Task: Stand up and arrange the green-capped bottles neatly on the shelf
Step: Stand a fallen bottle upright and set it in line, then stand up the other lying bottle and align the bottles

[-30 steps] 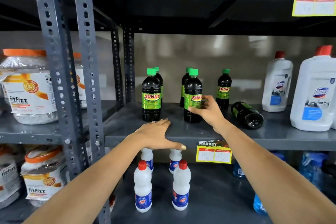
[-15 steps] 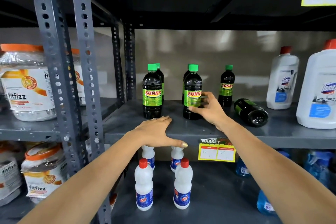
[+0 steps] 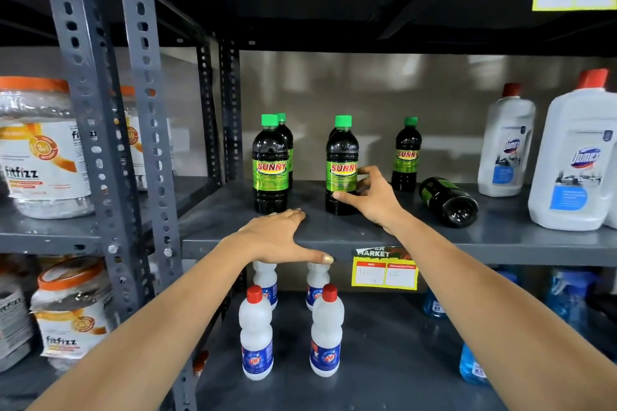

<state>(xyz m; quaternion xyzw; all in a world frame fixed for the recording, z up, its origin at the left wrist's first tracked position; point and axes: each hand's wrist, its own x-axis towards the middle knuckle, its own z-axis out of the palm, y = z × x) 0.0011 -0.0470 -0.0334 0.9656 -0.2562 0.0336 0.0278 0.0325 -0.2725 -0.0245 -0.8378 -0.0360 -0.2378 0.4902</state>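
Several dark green-capped Sunny bottles stand on the grey middle shelf (image 3: 434, 237). The front left bottle (image 3: 270, 167) hides most of another behind it. My right hand (image 3: 369, 200) grips the lower part of the front middle bottle (image 3: 342, 160), which stands upright, with one more partly hidden behind it. A further upright bottle (image 3: 406, 153) stands to the right near the back. One bottle (image 3: 447, 202) lies on its side, base toward me. My left hand (image 3: 280, 237) rests flat on the shelf's front edge, fingers spread, holding nothing.
Two large white Domex bottles (image 3: 505, 143) (image 3: 576, 157) stand at the shelf's right. Small white red-capped bottles (image 3: 256, 334) and blue bottles (image 3: 472, 365) are on the shelf below. Grey perforated uprights (image 3: 147, 130) separate the left rack of Fitfizz jars (image 3: 40, 150). A price tag (image 3: 384, 269) hangs on the edge.
My right hand has turned the front middle bottle so its label faces me more squarely. The view has drifted slightly down and left. My left hand has stayed on the shelf edge.
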